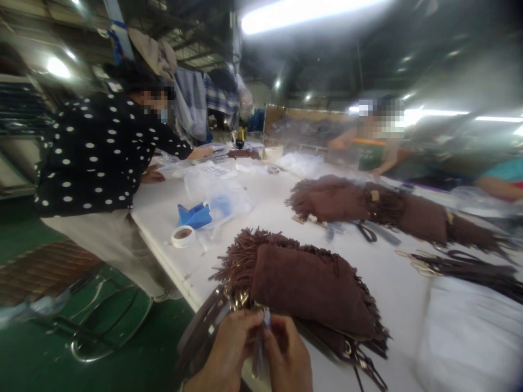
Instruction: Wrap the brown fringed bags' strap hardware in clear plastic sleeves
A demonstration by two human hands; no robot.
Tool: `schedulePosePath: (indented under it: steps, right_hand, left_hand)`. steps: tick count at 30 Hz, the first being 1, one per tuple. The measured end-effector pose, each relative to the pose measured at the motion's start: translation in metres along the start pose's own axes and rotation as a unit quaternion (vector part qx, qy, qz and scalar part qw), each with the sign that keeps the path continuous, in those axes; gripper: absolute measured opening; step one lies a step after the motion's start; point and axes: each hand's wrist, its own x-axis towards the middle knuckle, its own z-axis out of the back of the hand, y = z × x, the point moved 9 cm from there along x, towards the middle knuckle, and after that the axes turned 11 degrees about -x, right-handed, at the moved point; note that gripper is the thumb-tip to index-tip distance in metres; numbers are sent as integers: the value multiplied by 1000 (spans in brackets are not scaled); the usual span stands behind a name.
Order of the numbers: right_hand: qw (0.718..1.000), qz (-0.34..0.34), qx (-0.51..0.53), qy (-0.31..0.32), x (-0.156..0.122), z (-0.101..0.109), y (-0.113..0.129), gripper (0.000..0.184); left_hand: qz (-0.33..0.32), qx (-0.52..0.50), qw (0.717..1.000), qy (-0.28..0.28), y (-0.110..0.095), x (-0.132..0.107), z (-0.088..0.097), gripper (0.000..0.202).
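Note:
My left hand and my right hand meet at the near edge of the table, fingers pinched around a small, pale, shiny piece. Its kind is too blurred to make out, and part of it hangs down between the hands. Just beyond them lies a brown fringed suede bag, with gold-coloured metal fittings along its near left corner. Dark brown straps trail beside my left hand over the table edge. More straps with metal rings stick out under the bag's right side.
On the white table are a tape roll, a blue tape dispenser, clear plastic bags, more fringed brown bags and a white stack. A person in polka dots leans in at left; others work across the table.

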Motion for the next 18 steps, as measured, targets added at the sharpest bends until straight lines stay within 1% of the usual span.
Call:
schedulePosePath:
  steps: [5, 9, 12, 15, 18]
  right_hand:
    - [994, -31, 94, 46, 3, -1, 1, 24]
    - [985, -65, 141, 70, 4, 1, 0, 25]
    - [979, -83, 168, 84, 4, 3, -2, 31]
    - [973, -94, 185, 96, 3, 2, -7, 38]
    - [979, -97, 152, 91, 3, 1, -16, 42]
  left_hand:
    - [39, 12, 998, 43, -2, -2, -8, 26]
    - [113, -12, 993, 41, 5, 1, -3, 25]
    - [168, -16, 984, 52, 13, 5, 0, 28]
    - [187, 12, 981, 58, 15, 10, 4, 37]
    - [176, 53, 981, 59, 11, 12, 5, 41]
